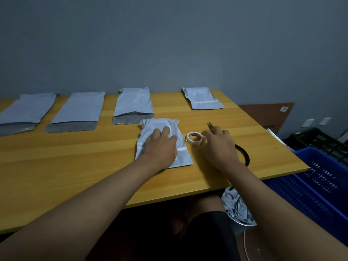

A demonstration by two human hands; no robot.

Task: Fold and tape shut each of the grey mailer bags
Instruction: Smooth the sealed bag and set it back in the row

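Only red, unreadable print marks tape roll (194,138); left hand (163,147) fingers spread on mailer (162,127).

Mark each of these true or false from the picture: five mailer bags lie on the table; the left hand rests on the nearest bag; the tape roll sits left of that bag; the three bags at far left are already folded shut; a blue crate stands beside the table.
1. Five mailer bags lie on the table. True.
2. The left hand rests on the nearest bag. True.
3. The tape roll sits left of that bag. False: it lies to its right, at the right hand.
4. The three bags at far left are already folded shut. False: their dark open ends lie flat and unfolded.
5. A blue crate stands beside the table. True.
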